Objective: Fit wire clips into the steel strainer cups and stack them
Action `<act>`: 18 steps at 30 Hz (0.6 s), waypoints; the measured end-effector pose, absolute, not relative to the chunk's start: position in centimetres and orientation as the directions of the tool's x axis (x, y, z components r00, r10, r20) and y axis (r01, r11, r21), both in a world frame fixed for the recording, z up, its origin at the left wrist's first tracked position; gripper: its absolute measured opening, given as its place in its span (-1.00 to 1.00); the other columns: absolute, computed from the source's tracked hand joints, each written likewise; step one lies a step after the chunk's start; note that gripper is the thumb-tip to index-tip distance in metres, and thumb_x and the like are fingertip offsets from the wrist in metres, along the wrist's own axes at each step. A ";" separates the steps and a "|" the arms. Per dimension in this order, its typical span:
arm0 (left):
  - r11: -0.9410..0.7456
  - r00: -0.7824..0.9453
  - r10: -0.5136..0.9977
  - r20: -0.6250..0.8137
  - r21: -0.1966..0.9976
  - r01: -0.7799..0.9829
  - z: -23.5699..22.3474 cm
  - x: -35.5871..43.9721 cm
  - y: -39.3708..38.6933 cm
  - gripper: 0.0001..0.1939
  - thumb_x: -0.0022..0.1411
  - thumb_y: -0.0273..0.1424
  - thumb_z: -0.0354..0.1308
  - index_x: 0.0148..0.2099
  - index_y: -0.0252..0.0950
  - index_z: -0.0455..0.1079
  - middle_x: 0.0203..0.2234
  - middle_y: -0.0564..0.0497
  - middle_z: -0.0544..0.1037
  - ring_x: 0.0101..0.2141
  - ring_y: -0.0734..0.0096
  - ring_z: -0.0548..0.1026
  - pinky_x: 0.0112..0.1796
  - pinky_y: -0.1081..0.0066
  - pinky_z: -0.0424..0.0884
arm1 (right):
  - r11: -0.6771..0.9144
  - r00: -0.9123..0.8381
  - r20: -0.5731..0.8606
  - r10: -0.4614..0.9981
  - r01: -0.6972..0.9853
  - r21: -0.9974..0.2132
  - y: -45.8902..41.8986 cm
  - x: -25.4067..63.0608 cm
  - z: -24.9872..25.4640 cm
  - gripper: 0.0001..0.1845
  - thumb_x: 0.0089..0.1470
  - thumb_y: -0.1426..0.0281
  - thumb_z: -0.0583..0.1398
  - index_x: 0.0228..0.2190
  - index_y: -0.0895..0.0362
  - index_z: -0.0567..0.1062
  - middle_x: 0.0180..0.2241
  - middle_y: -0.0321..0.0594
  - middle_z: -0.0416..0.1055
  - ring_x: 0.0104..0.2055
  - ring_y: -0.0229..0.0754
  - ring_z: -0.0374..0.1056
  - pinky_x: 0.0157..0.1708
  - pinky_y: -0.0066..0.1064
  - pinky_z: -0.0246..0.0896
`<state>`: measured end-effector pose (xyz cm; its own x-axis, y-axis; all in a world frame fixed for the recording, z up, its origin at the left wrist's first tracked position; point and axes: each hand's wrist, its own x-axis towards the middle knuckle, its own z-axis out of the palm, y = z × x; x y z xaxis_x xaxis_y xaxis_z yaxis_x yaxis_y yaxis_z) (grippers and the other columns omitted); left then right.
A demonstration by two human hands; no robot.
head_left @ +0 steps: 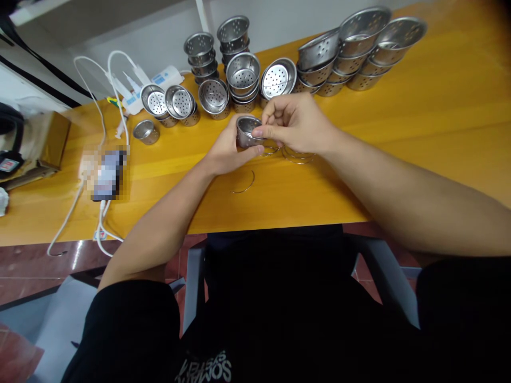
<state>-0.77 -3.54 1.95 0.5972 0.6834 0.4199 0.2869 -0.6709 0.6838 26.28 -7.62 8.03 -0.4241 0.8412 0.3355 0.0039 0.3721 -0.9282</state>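
My left hand (233,149) is wrapped round the side of a small perforated metal cup (246,139), its mouth tilted up. My right hand (293,125) is at the cup's right rim, thumb and forefinger pinched together. Whatever lies between those fingertips is too small to make out. Thin wire rings (299,157) lie on the table under my right hand, partly hidden by it. A curved piece of wire (249,183) rests by itself on the table, nearer to me than the cup.
Stacks of perforated metal cups (242,74) stand along the back, with wider ones (361,32) at the right. A lone small cup (146,132) sits at the left. Beyond it are a white power strip (159,80), cables and a blurred phone (107,175). A cardboard box (43,143) is far left.
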 end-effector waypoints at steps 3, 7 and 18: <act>-0.652 0.598 0.697 0.396 0.697 0.299 2.1 -0.8 -3.5 -0.07 0.55 0.29 0.61 0.58 -0.11 0.34 0.41 -0.20 0.70 0.37 -0.09 0.77 0.44 -0.01 0.75 | 0.373 -0.429 0.328 0.842 0.022 -0.928 -7.7 26.3 7.9 -0.19 0.06 -0.42 0.81 -0.23 -0.12 0.65 -0.39 -0.32 0.61 -0.42 -0.07 0.34 -0.44 -0.09 0.47; -0.677 0.609 0.670 0.423 0.685 0.269 1.7 -1.0 -3.1 -0.06 0.57 0.36 0.55 0.57 -0.11 0.33 0.39 -0.20 0.69 0.35 -0.08 0.77 0.42 -0.02 0.75 | 0.380 -0.430 0.332 0.839 0.027 -0.925 -7.8 26.3 7.7 -0.23 0.09 -0.42 0.80 -0.20 -0.17 0.67 -0.36 -0.30 0.64 -0.34 0.02 0.40 -0.29 0.06 0.61; -0.703 0.620 0.636 0.460 0.677 0.218 0.2 -1.5 -1.4 -0.05 0.65 0.28 0.48 0.69 -0.12 0.21 0.40 -0.23 0.59 0.40 -0.15 0.71 0.51 -0.19 0.67 | 0.612 -0.324 0.552 0.768 0.119 -0.782 -6.3 27.4 7.0 -0.25 0.43 -0.52 0.56 0.02 -0.12 0.79 -0.17 -0.17 0.69 -0.28 -0.02 0.47 -0.21 -0.04 0.61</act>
